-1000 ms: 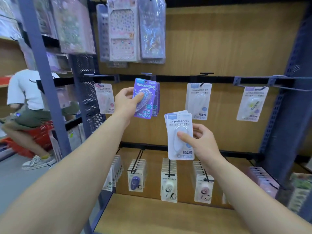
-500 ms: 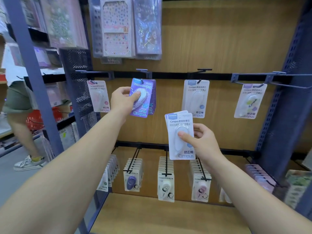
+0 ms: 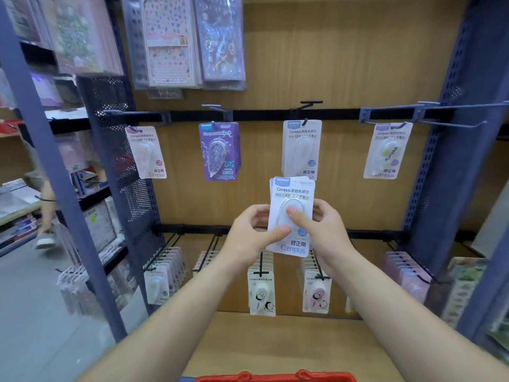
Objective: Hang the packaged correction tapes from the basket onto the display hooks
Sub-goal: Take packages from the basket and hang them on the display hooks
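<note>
Correction tape stack [image 3: 292, 193] between two hands [image 3: 249, 234] [image 3: 323, 230]

Wooden back panel [image 3: 344, 64], blue-grey steel uprights [image 3: 46, 161], perforated metal side panel [image 3: 121, 150], wooden base shelf [image 3: 289, 346], grey floor [image 3: 33, 312] at left

Sheets of stickers [image 3: 168, 42] hang in packs at the top of a wooden back panel [image 3: 344, 51], with shiny purple sheets [image 3: 220, 40] just beside them on the right. A slanting blue upright post [image 3: 55, 175] and a perforated metal side panel [image 3: 129, 188] close off the bay on the left. Beyond them a passer-by's leg and shoe [image 3: 45, 238] show above a grey floor [image 3: 27, 312], and a bare wooden shelf board [image 3: 289, 343] lies at the bottom.
</note>
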The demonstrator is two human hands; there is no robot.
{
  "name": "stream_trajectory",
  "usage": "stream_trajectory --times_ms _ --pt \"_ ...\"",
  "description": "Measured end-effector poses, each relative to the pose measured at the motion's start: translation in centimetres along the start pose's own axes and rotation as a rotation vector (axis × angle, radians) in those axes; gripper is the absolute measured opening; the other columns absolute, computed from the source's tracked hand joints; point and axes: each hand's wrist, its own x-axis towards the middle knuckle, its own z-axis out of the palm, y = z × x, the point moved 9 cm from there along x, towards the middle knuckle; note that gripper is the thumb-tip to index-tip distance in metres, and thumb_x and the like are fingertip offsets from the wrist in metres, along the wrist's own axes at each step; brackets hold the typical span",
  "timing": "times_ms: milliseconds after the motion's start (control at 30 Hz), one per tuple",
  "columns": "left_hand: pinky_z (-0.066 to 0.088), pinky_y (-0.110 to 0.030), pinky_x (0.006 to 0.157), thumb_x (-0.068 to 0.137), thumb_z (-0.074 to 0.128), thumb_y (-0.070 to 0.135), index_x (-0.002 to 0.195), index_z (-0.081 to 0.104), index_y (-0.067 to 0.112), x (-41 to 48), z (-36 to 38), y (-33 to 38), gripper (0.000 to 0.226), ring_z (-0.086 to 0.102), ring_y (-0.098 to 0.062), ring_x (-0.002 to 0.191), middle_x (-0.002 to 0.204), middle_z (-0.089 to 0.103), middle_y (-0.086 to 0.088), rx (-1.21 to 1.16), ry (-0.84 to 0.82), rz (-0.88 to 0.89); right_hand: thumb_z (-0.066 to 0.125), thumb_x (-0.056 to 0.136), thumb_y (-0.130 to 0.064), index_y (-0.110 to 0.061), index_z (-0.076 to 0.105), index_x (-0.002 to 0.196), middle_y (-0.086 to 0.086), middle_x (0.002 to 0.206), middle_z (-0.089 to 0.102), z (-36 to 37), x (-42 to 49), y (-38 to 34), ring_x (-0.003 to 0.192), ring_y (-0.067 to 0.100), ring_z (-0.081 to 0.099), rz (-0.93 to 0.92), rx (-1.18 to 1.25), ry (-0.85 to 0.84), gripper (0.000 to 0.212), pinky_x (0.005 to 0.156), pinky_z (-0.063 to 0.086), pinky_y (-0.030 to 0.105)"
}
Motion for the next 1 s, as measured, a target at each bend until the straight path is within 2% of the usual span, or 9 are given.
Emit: stream_trajectory --times_ms 67,133,267,400,500,633,767,833,1000 --pt "0.06 -0.049 0.093 0.081 0.086 0.019 0.123 0.065 0.018 0.0 1.3 0.3 0.046 0.075 -0.021 0.102 0.11 0.078 -0.002 -0.032 -0.038 -0.023 0.082 0.075 -0.033 -0.011 0.063 0.121 0.007 0.112 0.076 -0.8 -0.5 -0.1 0.1 0.026 0.075 0.021 0.036 -0.011 0.054 0.083 0.062 0.048" --pt "0.059 -0.053 0.094 0.089 0.079 0.013 0.124 0.066 0.016 0.0 2.6 0.8 0.038 0.075 -0.024 0.104 0.111 0.078 -0.004 -0.057 -0.085 -0.025 0.078 0.08 -0.032 -0.011 0.065 0.12 0.008 0.11 0.077 -2.0 -0.9 -0.7 0.098 0.029 0.075 0.023 0.049 -0.033 0.048 0.079 0.062 0.046" --pt "0.058 -0.052 0.095 0.096 0.071 0.016 0.126 0.063 0.016 0.4 4.5 2.2 0.031 0.075 -0.023 0.103 0.111 0.078 -0.003 -0.056 -0.082 -0.019 0.068 0.095 -0.008 -0.008 0.068 0.121 0.008 0.11 0.077 -5.7 -1.2 -1.8 0.101 0.026 0.075 -0.004 0.005 -0.002 0.026 0.077 0.063 0.035" --pt "0.058 -0.052 0.095 0.093 0.075 0.02 0.116 0.064 0.02 1.7 4.7 3.3 0.025 0.076 -0.019 0.098 0.105 0.079 0.002 -0.033 0.015 -0.009 0.069 0.094 -0.005 -0.011 0.068 0.119 0.007 0.11 0.078 -10.1 -0.6 -2.6 0.104 0.028 0.074 -0.017 -0.003 0.1 0.026 0.094 0.058 0.052" --pt "0.06 -0.049 0.093 0.092 0.075 0.021 0.115 0.064 0.021 3.0 4.7 4.6 0.025 0.076 -0.017 0.097 0.107 0.078 0.002 -0.023 0.061 0.015 0.066 0.097 -0.006 -0.021 0.065 0.118 -0.003 0.108 0.078 -14.0 0.3 -4.4 0.103 0.019 0.074 -0.061 -0.026 0.225 0.026 0.096 0.057 0.049" --pt "0.063 -0.037 0.085 0.093 0.075 0.023 0.121 0.063 0.024 4.9 4.6 7.6 0.031 0.076 -0.009 0.094 0.11 0.076 0.006 -0.021 0.11 0.093 0.062 0.1 -0.009 -0.019 0.06 0.132 -0.004 0.112 0.076 -18.0 2.0 -8.2 0.096 0.01 0.075 -0.141 -0.021 0.346 0.034 0.081 0.06 0.035" --pt "0.061 -0.025 0.07 0.095 0.072 0.028 0.129 0.061 0.024 6.6 4.4 9.5 0.036 0.075 -0.007 0.093 0.112 0.074 0.009 -0.005 0.151 0.137 0.061 0.1 -0.009 -0.018 0.061 0.131 -0.003 0.115 0.075 -19.6 4.4 -10.6 0.099 0.014 0.074 -0.165 0.007 0.363 0.033 0.081 0.06 0.035" --pt "0.061 -0.026 0.071 0.096 0.07 0.029 0.129 0.061 0.023 7.1 4.3 9.7 0.034 0.075 -0.011 0.095 0.112 0.074 0.007 -0.011 0.173 0.131 0.062 0.099 -0.011 -0.019 0.062 0.13 -0.003 0.113 0.075 -19.6 5.2 -10.9 0.099 0.015 0.075 -0.161 0.009 0.355 0.031 0.083 0.059 0.037" --pt "0.06 -0.021 0.062 0.097 0.069 0.03 0.122 0.063 0.023 7.7 4.1 9.9 0.027 0.076 -0.01 0.09 0.106 0.075 0.005 -0.021 0.21 0.127 0.063 0.1 -0.015 -0.019 0.063 0.128 -0.007 0.108 0.075 -19.7 6.0 -11.3 0.09 0.008 0.074 -0.177 -0.009 0.394 0.028 0.07 0.058 0.026"
